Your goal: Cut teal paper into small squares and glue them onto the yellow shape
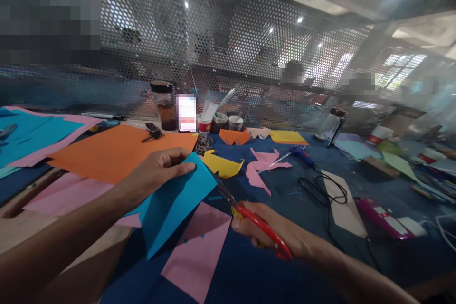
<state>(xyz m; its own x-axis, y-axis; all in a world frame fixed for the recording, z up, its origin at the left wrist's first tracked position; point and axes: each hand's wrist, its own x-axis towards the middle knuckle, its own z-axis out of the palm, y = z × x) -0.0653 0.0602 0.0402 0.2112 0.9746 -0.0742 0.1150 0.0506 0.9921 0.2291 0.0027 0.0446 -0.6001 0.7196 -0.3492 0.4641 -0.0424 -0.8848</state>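
- Okay, so a blue sheet (pixel 174 211) is being held up, tilted, over the navy surface (pixel 242 275), well in from its far edge.
- Its top corner is being pinched by the left hand (pixel 171 164), with the grip being kept narrow, thumb on the facing side.
- Red-handled scissors (pixel 258 221) are being gripped by the right hand (pixel 272 216), fingers being wrapped around the handles. The blades are being pointed at the right corner of the sheet; whether paper is being bitten can't be told.
- Below that, a pink sheet (pixel 199 256) is being partly covered by the blue one, toward the near edge of the surface, and a few tiny blue scraps (pixel 185 241) are being carried on it.
- Just beyond the blue sheet, a yellow cutout (pixel 224 166) is being partly hidden, with a pink cutout (pixel 261 166) being seen to its right.
- Farther right, a blue glue gun (pixel 302 156), a cream strip (pixel 347 213) and a magenta device (pixel 383 218) are being strung out toward the right edge.
- On the left, a big orange sheet (pixel 117 154) is being crossed by the left arm.
- Along the far edge, a dark-lidded jar (pixel 166 109), a paper cup (pixel 204 125), an orange cutout (pixel 233 137) and yellow paper (pixel 290 137) are being backed by a perforated screen (pixel 228 57).
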